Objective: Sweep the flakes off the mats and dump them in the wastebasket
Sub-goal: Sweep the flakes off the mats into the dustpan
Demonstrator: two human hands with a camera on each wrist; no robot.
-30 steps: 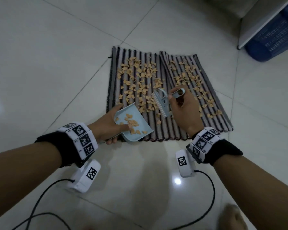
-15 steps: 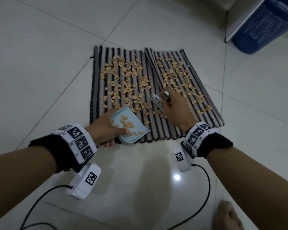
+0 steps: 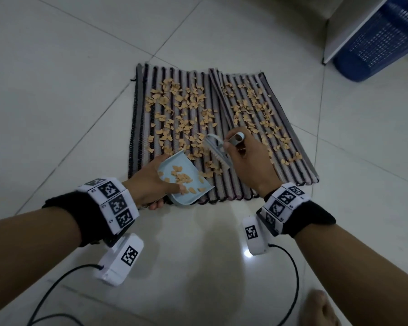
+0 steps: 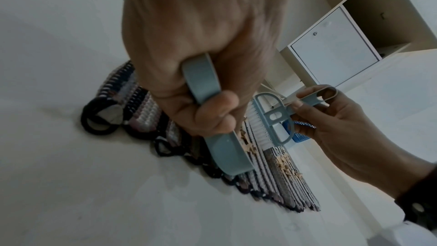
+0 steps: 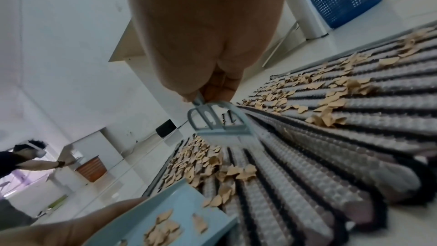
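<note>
L hand (image 3: 149, 182) is gripping the blue dustpan (image 3: 186, 177), fingers curled round its handle, pan tilted at the near edge of the mats (image 3: 243, 184) w/ some flakes (image 3: 181, 177) lying in it. R hand (image 3: 250, 161) is pinching the brush (image 3: 218, 149) by its handle, bristles sitting on the mat just beyond the pan. More flakes are lying across both mats. Blue wastebasket (image 3: 382, 41) is standing well apart, far right on the floor (image 3: 57, 67).

Looks like a plain office or lab room to me: glossy white floor tiles (image 3: 222, 267), white cubby shelving (image 4: 335, 53), bare white walls (image 5: 59, 35), and another person (image 5: 21, 158) working at a desk way across the room.
</note>
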